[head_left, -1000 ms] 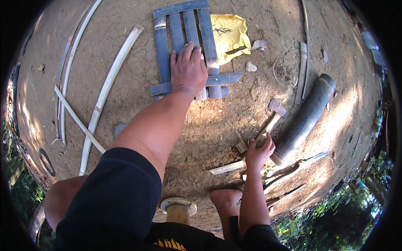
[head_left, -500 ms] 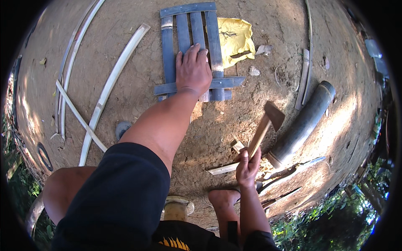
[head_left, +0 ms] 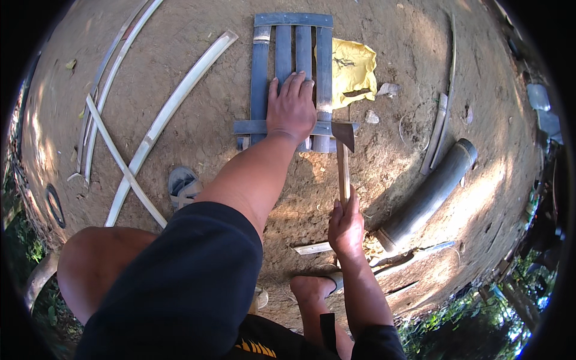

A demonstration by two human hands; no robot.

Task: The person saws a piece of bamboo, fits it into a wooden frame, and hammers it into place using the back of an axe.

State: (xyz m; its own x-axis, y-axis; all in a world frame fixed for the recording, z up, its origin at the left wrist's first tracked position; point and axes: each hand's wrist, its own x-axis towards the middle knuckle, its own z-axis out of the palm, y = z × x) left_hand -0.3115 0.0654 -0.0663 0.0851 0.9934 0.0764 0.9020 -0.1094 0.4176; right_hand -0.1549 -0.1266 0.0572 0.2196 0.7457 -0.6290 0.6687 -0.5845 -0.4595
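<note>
A small frame of dark bamboo slats [head_left: 260, 78] lies on the ground ahead of me, joined by a crosspiece at the far and the near end. My left hand [head_left: 292, 111] rests flat on its middle slats, fingers stretched forward and holding nothing. A hatchet [head_left: 344, 174] with a wooden handle is in my right hand [head_left: 347, 228], fingers wrapped round the grip. Its dark metal head overlaps the right end of the near crosspiece; whether it touches, I cannot tell. Beside the frame's right edge lies a crumpled yellow sheet [head_left: 360, 60] with several dark nails on it.
A thick dark bamboo tube [head_left: 429, 195] lies to the right, near thin strips [head_left: 443, 126]. Long pale split strips [head_left: 174, 105] cross on the left. A sandal [head_left: 183, 186] sits below my left forearm. A long blade [head_left: 414, 255] lies near my right foot [head_left: 311, 288].
My right hand has brought the hatchet forward and left, from beside the bamboo tube to the frame's near right corner. My left hand stays on the slats. The whole view has shifted slightly.
</note>
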